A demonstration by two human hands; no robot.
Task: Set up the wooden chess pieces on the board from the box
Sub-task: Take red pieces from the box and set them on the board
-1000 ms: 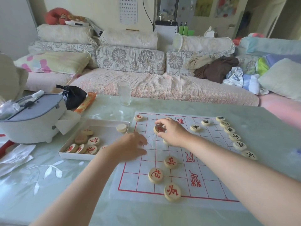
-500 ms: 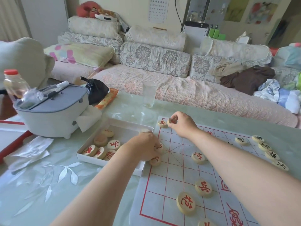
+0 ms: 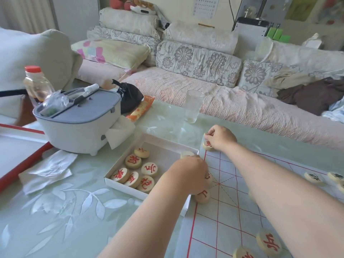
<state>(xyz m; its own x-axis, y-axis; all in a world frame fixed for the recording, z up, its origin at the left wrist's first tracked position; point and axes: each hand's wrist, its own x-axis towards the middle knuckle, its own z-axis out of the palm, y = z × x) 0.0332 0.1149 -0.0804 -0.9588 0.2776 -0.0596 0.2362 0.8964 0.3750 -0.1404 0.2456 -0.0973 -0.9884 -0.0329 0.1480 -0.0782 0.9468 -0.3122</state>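
Observation:
A white paper chess board with red lines lies on the table. Left of it, a shallow white box holds several round wooden pieces with red characters. My right hand is at the board's far left corner, pinching a red-marked piece just above another piece lying there. My left hand rests curled over two pieces at the board's left edge. Two red pieces lie near the bottom, and black-marked pieces sit at the right.
A clear glass stands beyond the board. A grey-lidded white container with tissue, a black bag, an orange packet and a bottle stand at the left. Crumpled plastic lies nearby. A sofa with cushions runs behind.
My right hand carried a piece from mid-board to the far left corner. My left hand moved from the box side onto pieces at the board's left edge. The view turned left.

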